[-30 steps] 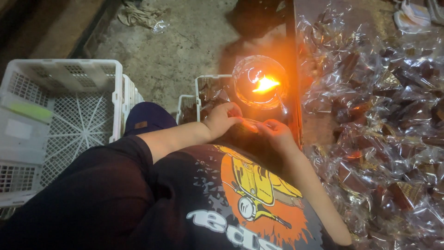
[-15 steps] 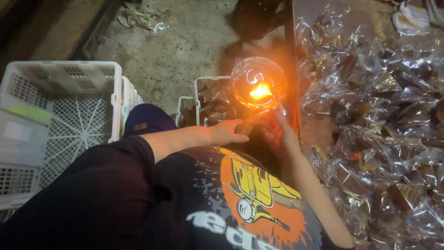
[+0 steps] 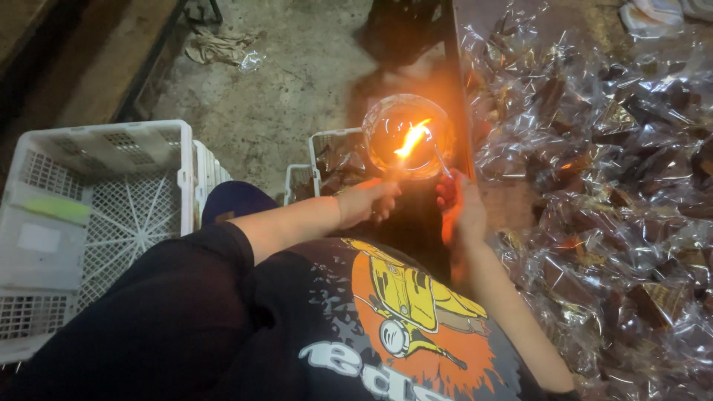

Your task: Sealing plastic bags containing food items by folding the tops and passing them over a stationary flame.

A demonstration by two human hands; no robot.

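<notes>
- Here, at far left, a white plastic crate point(image 3: 96, 223) stood on the concrete floor point(image 3: 297, 89), and a smaller white crate point(image 3: 327, 160) of wrapped pieces sat just beside the person's knee.
- The left hand point(image 3: 368, 202) was curled, its fingers closed around something small just below the flame; what it gripped could not be told.
- At centre, a round glass bowl point(image 3: 408, 134) with a lit flame point(image 3: 412, 139) rested at the table's edge, between and just beyond both hands.
- The bowl looked stiff, breakable and probably hot near the wick; its lower outer wall seemed the safest place to take hold.
- The right hand point(image 3: 457, 204) pinched a thin metal rod point(image 3: 442, 161) whose tip reached to the bowl's rim. The hands were apart, one on each side of the bowl.
- To the right, a heap of clear cellophane packets point(image 3: 601, 186) with dark contents covered the table point(image 3: 512, 204); they looked light, crinkly and slippery, best picked up by a twisted end.
</notes>
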